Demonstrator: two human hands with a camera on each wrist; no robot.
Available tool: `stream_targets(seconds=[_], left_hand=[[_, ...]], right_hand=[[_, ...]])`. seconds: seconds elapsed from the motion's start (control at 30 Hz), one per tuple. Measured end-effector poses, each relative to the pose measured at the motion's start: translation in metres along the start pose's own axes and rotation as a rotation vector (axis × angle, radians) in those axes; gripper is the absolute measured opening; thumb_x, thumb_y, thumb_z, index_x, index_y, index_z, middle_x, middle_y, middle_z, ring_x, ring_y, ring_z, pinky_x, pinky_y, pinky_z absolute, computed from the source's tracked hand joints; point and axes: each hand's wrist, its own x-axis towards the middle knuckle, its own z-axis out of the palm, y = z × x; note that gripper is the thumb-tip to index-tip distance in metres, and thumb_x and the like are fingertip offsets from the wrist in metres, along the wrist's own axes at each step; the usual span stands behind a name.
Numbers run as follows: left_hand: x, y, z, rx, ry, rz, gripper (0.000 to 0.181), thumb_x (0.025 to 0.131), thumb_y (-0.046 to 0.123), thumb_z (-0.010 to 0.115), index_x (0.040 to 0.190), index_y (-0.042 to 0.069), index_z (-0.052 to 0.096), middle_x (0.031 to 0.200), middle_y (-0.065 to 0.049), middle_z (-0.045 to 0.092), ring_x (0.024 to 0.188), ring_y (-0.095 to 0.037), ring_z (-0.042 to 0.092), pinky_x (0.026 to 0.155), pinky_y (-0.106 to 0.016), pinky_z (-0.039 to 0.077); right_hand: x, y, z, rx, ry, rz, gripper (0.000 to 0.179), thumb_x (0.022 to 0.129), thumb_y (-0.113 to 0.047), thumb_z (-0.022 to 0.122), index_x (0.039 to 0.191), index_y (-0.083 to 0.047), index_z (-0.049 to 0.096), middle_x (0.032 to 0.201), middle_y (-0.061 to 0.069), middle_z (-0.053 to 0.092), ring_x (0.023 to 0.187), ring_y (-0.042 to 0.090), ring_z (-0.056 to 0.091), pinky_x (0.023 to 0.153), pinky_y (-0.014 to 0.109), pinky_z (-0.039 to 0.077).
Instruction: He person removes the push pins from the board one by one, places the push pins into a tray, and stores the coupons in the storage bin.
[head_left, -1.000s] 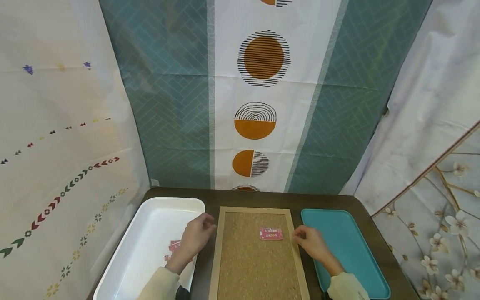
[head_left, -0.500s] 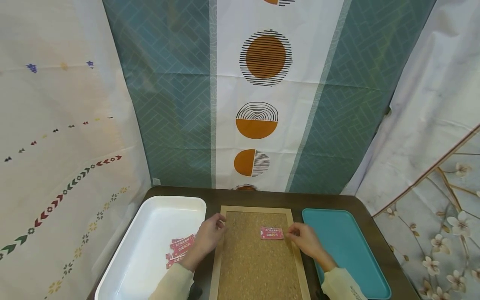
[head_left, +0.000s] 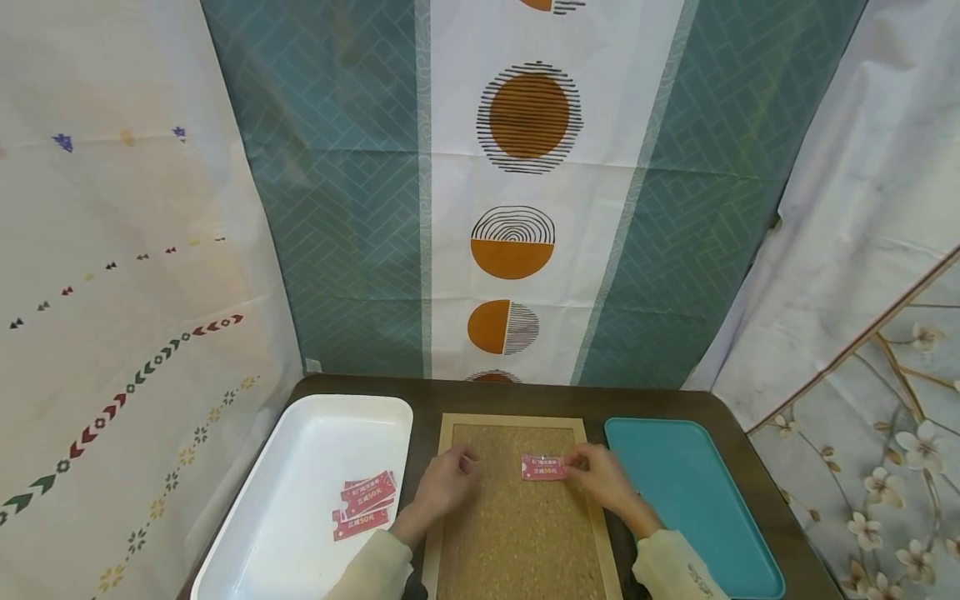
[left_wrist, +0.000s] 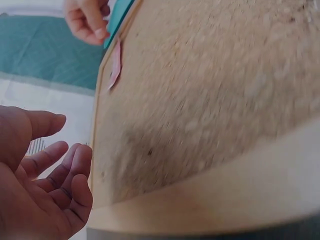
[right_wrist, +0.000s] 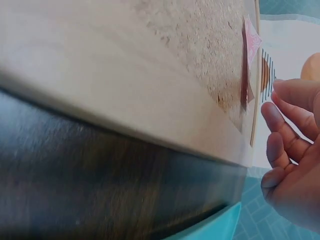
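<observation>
A pink paper coupon (head_left: 542,467) with white and yellow print lies on the upper right of a wood-framed cork board (head_left: 517,533). In the right wrist view the coupon (right_wrist: 251,42) bows off the cork. My right hand (head_left: 600,477) is at the coupon's right end, fingers bent loosely, thumb and forefinger apart; whether a fingertip touches the paper is unclear. Over the board's left side hovers my left hand (head_left: 448,483), holding nothing. Its fingers (left_wrist: 82,160) are loosely curled with the thumb apart in the left wrist view.
A white tray (head_left: 300,442) on the left holds several overlapping pink coupons (head_left: 367,496). To the right of the board is a teal tray (head_left: 682,467). Both trays and the board rest on a dark brown table (head_left: 510,400), with patterned curtains (head_left: 360,208) behind.
My left hand has moved right, from above the white tray to over the cork board. My right hand has moved left to the coupon's end. The coupon on the board stays put.
</observation>
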Motion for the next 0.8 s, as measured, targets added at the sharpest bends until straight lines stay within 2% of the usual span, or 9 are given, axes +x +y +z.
stream_targets(seconds=[0.17,0.43,0.63,0.8], left_hand=[[0.001,0.002,0.012,-0.047,-0.033,0.003,0.026,0.097,0.012,0.072,0.119,0.000,0.067,0.093,-0.005,0.069,0.075,-0.013,0.061,0.060,-0.029,0.049],[0.006,0.008,0.023,-0.035,-0.067,-0.029,0.029,0.097,0.009,0.070,0.124,-0.002,0.064,0.096,-0.005,0.067,0.078,-0.015,0.061,0.063,-0.030,0.051],[0.015,0.009,0.029,-0.038,-0.058,-0.030,0.028,0.095,0.007,0.071,0.121,-0.001,0.065,0.096,-0.005,0.068,0.081,-0.015,0.062,0.065,-0.032,0.051],[0.021,0.009,0.035,-0.027,-0.031,-0.044,0.027,0.095,0.008,0.071,0.121,0.000,0.066,0.096,-0.006,0.069,0.082,-0.017,0.062,0.068,-0.035,0.053]], right_hand=[[0.003,0.000,0.004,0.011,-0.004,-0.032,0.006,0.090,-0.004,0.081,0.090,-0.006,0.075,0.083,-0.001,0.069,0.072,0.009,0.055,0.061,0.026,0.048],[0.013,-0.005,0.013,0.006,-0.058,0.079,0.006,0.094,-0.005,0.078,0.094,-0.010,0.075,0.090,-0.002,0.069,0.083,0.013,0.059,0.073,0.031,0.053],[0.019,-0.007,0.020,0.019,-0.051,0.069,0.008,0.092,0.001,0.076,0.093,-0.007,0.074,0.086,0.000,0.070,0.078,0.013,0.059,0.068,0.030,0.053],[0.020,-0.002,0.022,0.039,-0.041,0.119,0.010,0.093,0.001,0.076,0.092,-0.009,0.074,0.084,-0.001,0.068,0.077,0.014,0.057,0.067,0.028,0.052]])
